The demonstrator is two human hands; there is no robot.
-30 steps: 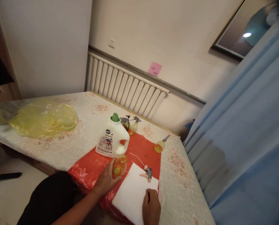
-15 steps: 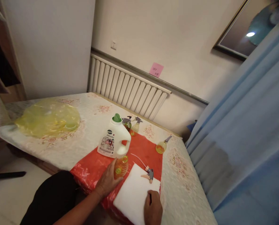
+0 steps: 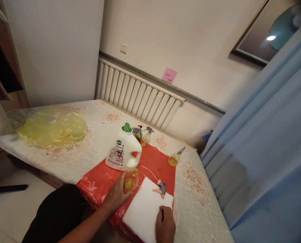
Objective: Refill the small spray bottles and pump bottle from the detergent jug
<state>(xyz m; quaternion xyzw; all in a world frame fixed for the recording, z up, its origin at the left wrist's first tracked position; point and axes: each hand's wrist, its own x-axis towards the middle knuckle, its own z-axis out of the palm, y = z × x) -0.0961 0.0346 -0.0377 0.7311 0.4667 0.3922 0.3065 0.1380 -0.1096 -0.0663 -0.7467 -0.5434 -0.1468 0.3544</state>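
Note:
My left hand (image 3: 115, 196) is wrapped round a small orange bottle (image 3: 130, 179) with no top, standing on a red plastic sheet (image 3: 103, 179). My right hand (image 3: 164, 224) rests on a white cloth (image 3: 142, 211), fingers curled in a loose fist with a dark thin thing between them that I cannot make out. A grey spray head with a long tube (image 3: 159, 186) lies at the cloth's far edge. A white detergent jug with a green cap (image 3: 123, 150) stands just behind the bottle.
Two spray bottles (image 3: 141, 134) stand behind the jug and another (image 3: 175, 156) lies to the right. A yellow plastic bag (image 3: 51, 126) lies at the far left of the flowered tablecloth (image 3: 94, 128). A radiator (image 3: 137, 92) lines the wall. A blue curtain (image 3: 266, 145) hangs at right.
Only the view has shifted slightly; both hands and the things on the table stay where they were.

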